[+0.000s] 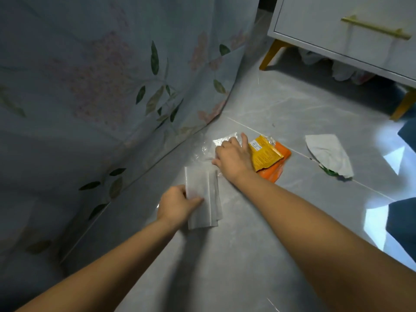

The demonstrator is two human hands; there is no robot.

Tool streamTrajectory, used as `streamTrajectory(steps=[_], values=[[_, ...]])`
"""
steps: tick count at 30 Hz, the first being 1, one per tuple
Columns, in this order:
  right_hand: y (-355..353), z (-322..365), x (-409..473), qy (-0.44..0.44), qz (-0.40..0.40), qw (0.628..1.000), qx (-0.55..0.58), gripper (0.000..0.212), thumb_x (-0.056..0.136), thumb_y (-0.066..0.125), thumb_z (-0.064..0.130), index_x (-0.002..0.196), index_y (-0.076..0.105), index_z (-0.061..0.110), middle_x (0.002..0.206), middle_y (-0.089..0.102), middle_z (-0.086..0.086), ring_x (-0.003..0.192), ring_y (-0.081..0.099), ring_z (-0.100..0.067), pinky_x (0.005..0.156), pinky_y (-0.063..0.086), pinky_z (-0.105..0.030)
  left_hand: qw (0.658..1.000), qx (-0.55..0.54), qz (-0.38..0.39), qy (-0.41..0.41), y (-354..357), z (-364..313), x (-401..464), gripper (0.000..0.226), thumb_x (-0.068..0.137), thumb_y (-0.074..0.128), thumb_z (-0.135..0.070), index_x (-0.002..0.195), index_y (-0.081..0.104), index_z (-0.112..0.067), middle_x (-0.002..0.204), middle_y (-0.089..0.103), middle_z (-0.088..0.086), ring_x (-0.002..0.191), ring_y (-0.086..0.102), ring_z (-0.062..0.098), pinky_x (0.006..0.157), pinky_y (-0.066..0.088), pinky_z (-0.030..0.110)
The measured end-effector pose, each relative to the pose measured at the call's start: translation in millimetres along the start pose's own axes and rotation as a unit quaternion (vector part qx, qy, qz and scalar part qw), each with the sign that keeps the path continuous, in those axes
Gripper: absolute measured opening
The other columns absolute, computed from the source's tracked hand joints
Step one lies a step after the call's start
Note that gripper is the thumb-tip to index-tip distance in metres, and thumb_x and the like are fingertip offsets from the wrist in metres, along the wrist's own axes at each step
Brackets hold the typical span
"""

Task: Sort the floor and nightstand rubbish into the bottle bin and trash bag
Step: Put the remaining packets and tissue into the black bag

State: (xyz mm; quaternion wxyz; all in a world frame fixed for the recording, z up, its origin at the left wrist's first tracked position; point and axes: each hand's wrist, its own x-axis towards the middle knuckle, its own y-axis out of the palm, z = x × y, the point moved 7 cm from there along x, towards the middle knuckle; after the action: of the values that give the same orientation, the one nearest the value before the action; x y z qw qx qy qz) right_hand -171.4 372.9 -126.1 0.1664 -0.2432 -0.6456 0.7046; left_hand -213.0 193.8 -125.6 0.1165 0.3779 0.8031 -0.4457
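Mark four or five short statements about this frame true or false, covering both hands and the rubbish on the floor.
1. The left hand pinches a white folded tissue. True.
2. The right hand rests on the yellow printed foil wrapper. False: it is on a clear crinkled plastic film beside the wrapper.
3. The yellow wrapper lies on top of an orange plastic packet. True.
4. A second white tissue lies under the white nightstand. False: it lies on open grey tiled floor.
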Motion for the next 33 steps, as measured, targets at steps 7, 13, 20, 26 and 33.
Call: streamTrajectory(steps=[7,13,20,26,33], values=[[-31,-9,-18,0.046,-0.187,0.960,0.205,0.016,0.090,0.060,0.032,0.086,0.062,0.018,0.080,0.066,0.001,0.087,0.060,-0.021,0.106,0.013,-0.034,0.984,-0.165,0.008,-0.062,1,5,-16,0.012,0.080,0.076,-0.019,0.076,0.064,-0.019,0.090,0.071,0.010,0.088,0.068,0.028,0.085,0.056,0.048],[-55,-12,-31,0.120,-0.206,0.840,0.487,0.005,0.091,0.057,0.012,0.096,0.059,0.010,0.082,0.058,0.001,0.073,0.057,-0.020,0.066,0.043,-0.027,0.967,-0.248,0.009,-0.064,-1,-5,-35,0.008,0.082,0.075,-0.015,0.085,0.068,-0.012,0.086,0.072,0.009,0.083,0.069,0.027,0.080,0.058,0.044],[-92,-3,-62,0.139,-0.208,0.783,0.570,0.010,0.089,0.060,0.011,0.087,0.054,0.019,0.073,0.054,0.012,0.064,0.050,-0.002,0.061,0.041,-0.012,0.962,-0.273,0.016,-0.010,-40,-25,-72,0.007,0.086,0.070,-0.012,0.082,0.065,-0.015,0.076,0.067,0.000,0.065,0.063,0.011,0.049,0.048,0.018],[-100,-1,-126,0.204,-0.219,0.737,0.606,0.025,0.087,0.061,0.009,0.074,0.051,0.028,0.070,0.054,0.009,0.069,0.054,-0.016,0.066,0.050,-0.036,0.962,-0.273,0.008,0.018,-74,-35,-112,0.006,0.085,0.071,-0.018,0.089,0.067,-0.015,0.082,0.069,0.000,0.067,0.065,0.009,0.048,0.047,0.016],[-132,12,-191,0.239,-0.219,0.733,0.598,0.010,0.089,0.060,0.010,0.084,0.055,0.017,0.073,0.053,0.008,0.066,0.052,-0.007,0.054,0.041,-0.005,0.958,-0.283,0.025,0.046,-111,-41,-178,0.005,0.084,0.073,-0.018,0.086,0.068,-0.017,0.077,0.069,-0.004,0.063,0.063,0.005,0.049,0.048,0.012]])
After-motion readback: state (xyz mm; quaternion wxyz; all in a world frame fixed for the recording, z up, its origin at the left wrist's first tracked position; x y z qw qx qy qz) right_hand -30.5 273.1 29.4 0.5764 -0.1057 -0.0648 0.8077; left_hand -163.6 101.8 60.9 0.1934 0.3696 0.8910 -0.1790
